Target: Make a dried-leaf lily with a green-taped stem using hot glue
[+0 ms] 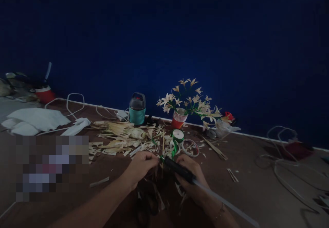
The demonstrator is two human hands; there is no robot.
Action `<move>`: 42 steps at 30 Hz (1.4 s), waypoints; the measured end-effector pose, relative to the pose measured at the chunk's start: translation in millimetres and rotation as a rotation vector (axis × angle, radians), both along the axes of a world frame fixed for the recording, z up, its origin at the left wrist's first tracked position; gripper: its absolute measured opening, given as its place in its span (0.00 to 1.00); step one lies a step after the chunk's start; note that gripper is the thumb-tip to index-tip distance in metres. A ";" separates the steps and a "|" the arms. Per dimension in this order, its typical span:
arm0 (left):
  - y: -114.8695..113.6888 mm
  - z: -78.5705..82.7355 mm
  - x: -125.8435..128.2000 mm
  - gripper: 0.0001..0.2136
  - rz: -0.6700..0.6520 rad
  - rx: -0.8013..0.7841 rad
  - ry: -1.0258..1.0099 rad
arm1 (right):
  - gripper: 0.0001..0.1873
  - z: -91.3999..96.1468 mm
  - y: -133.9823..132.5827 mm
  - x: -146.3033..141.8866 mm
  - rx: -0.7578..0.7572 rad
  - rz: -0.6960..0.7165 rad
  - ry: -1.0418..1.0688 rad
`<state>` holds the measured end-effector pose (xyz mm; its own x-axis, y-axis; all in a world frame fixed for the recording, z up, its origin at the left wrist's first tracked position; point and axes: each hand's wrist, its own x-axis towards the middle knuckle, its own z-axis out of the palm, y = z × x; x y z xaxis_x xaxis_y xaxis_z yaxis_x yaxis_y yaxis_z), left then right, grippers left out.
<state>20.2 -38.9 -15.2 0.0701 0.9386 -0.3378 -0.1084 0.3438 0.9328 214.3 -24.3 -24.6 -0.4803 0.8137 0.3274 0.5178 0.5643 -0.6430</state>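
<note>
My right hand (pixel 191 173) is wrapped around a black hot glue gun (pixel 180 169), with a long pale glue stick (pixel 226 202) poking out of its back end. The gun's front points left toward my left hand (pixel 144 166). My left fingertips are pinched around a small green-and-pale piece at the nozzle; its kind is too small to make out. Just beyond my hands are a roll of green ribbon (pixel 178 135), a roll of tape (pixel 190 148) and scattered dry corn husk pieces (pixel 120 132). Dark-handled scissors (pixel 142 207) lie below, partly in shadow.
Husk flowers on green stems (pixel 196 101) stand in stacked red cups (pixel 179 118) by the blue wall. A teal-and-grey container (pixel 137 109) stands left of them. White cloth (pixel 36 120) and a cable (pixel 75 108) lie left, more cable (pixel 279 176) right.
</note>
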 end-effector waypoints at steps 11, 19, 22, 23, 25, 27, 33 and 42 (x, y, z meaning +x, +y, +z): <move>-0.7 1.2 0.2 0.05 0.005 -0.009 -0.022 | 0.09 1.4 0.1 0.1 -0.016 0.003 -0.021; -1.0 1.1 0.0 0.07 -0.010 -0.004 -0.002 | 0.09 2.1 -0.6 -0.1 0.000 -0.019 -0.008; -1.1 1.3 -0.1 0.06 -0.008 -0.015 0.010 | 0.10 1.4 -0.3 0.0 -0.022 0.002 -0.025; -1.1 1.1 -0.1 0.06 -0.012 -0.016 0.007 | 0.10 1.2 -0.1 0.0 -0.025 0.003 -0.028; -1.0 0.5 -0.1 0.06 -0.017 -0.013 -0.010 | 0.09 0.9 0.2 0.0 -0.015 -0.009 -0.026; -0.9 -0.3 -0.1 0.07 -0.013 -0.009 -0.023 | 0.08 0.8 0.1 0.1 0.000 -0.030 -0.028; -0.7 -2.3 -0.7 0.05 -0.008 -0.016 -0.043 | 0.10 2.0 -1.3 0.1 -0.014 -0.018 -0.036; -1.1 -0.2 0.1 0.07 -0.014 -0.025 -0.022 | 0.10 -1.1 -0.2 0.0 -0.013 -0.014 -0.017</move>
<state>20.3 -40.0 -15.4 0.0908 0.9289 -0.3589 -0.1239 0.3682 0.9215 214.3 -24.5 -25.7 -0.4741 0.8246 0.3087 0.5367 0.5485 -0.6412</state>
